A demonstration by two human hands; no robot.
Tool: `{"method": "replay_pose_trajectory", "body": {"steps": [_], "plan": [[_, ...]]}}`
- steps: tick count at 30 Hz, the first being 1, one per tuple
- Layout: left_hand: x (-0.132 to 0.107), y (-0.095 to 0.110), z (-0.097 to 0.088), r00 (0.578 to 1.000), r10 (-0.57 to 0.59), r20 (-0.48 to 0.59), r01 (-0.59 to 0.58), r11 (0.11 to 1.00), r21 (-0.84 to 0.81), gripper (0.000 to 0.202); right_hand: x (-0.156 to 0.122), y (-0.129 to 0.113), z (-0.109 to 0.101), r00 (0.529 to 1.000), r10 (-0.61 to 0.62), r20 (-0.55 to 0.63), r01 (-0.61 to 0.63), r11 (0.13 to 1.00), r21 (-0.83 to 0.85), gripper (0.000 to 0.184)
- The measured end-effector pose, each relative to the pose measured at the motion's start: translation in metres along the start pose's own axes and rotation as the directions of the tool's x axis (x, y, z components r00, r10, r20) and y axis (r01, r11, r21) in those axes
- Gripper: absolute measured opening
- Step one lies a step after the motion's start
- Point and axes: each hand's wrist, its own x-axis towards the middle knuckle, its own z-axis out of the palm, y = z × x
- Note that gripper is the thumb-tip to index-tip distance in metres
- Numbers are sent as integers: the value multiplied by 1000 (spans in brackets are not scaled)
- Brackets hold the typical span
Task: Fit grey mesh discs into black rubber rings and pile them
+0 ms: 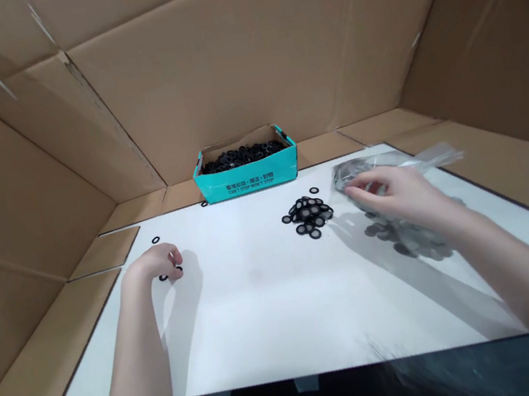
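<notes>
My left hand (161, 261) is low over the left of the white table, its fingers closed on a small black ring (180, 269). Another black ring (163, 278) lies just under that hand, and a further one (156, 240) lies behind it. On the right, my right hand (384, 188) reaches across a clear plastic bag (428, 159) of grey discs (427, 245). Its thumb and forefinger are pinched together at the bag's left part; whatever is between them is too small to make out. Left of the bag sits a pile of black-rimmed grey discs (310, 212).
A turquoise open box (251, 178) full of black rings stands at the back middle. One ring (204, 203) lies by its left corner. Cardboard walls (222, 63) enclose the white table (253, 315) at the back and both sides.
</notes>
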Motion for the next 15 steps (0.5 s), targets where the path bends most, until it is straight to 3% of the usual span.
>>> {"method": "replay_pose_trajectory", "body": {"steps": [3, 6, 8, 10, 15], "plan": [[1, 1, 1, 1000, 14, -9, -14, 1000, -8, 29, -14, 31, -18, 995, 93, 31, -90, 992, -90, 21], [3, 3, 1, 999, 35, -17, -35, 999, -14, 25, -29, 63, -20, 969, 248, 7, -238, 938, -253, 15], [3, 4, 2, 998, 54, -25, -55, 998, -17, 22, -39, 80, -15, 978, 208, 19, -194, 938, -288, 15], [4, 6, 2, 997, 76, -34, -77, 997, -22, 21, -47, 92, -8, 988, 150, -46, -157, 940, -301, 20], [4, 13, 3, 989, 138, -60, -140, 989, -37, 23, -52, 103, 2, 989, 120, -82, -143, 911, -386, 29]]}}
